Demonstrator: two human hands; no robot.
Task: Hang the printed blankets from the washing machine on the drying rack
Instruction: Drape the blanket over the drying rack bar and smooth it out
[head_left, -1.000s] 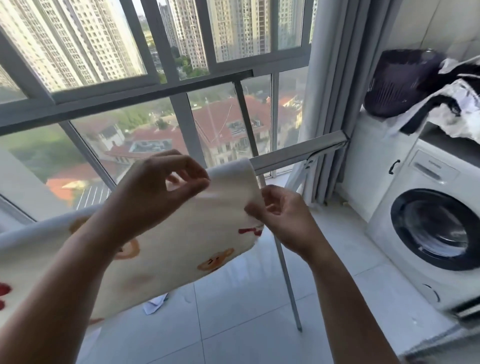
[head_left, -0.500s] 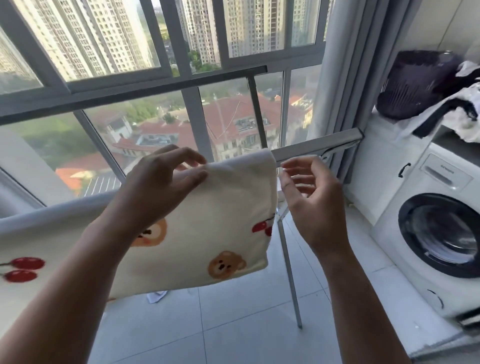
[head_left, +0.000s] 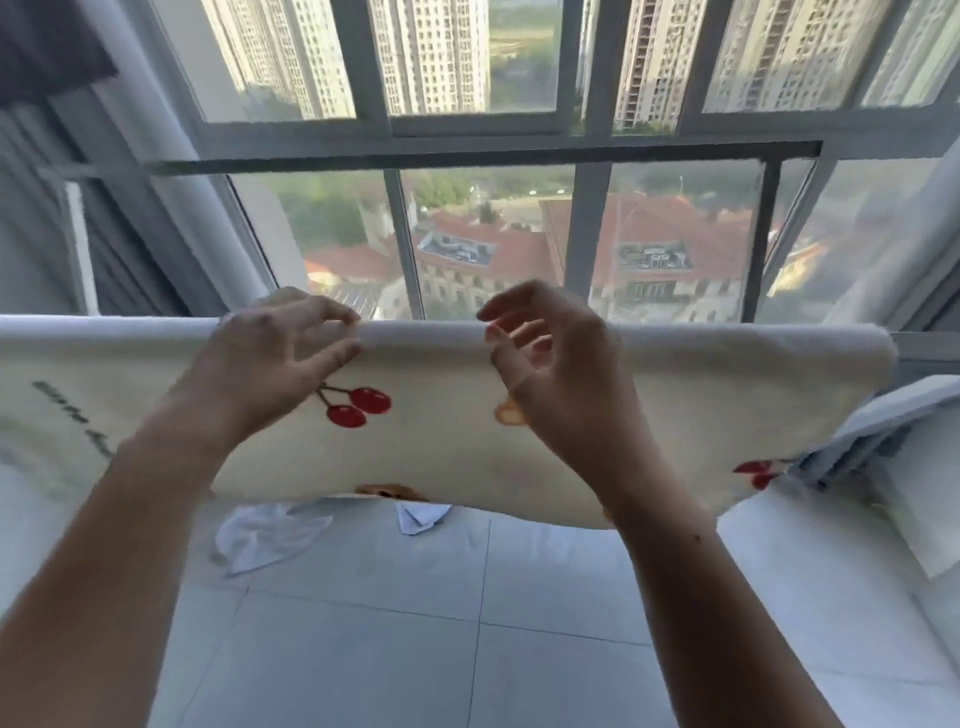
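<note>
A cream printed blanket (head_left: 701, 405) with red cherries and brown bears hangs folded over the drying rack's top bar, spanning nearly the whole width of the view. Only a short grey end of the rack bar (head_left: 930, 345) shows past the blanket's right edge. My left hand (head_left: 275, 369) rests against the blanket's top fold with its fingers spread and curled over the fabric. Just in front of the fold, my right hand (head_left: 550, 364) is held with loose, parted fingers and nothing in it. The washing machine is out of view.
A tall window (head_left: 493, 145) with grey frames stands right behind the rack. White cloth pieces (head_left: 270, 535) lie on the tiled floor (head_left: 467, 649) under the blanket. Pale folded fabric (head_left: 883, 431) sits at the right edge, and grey curtains (head_left: 47, 208) hang at the left.
The view has swung left, away from the washing machine. The blanket now lies spread along the bar. My right hand moved left to the blanket's middle; my left hand loosened its pinch.
</note>
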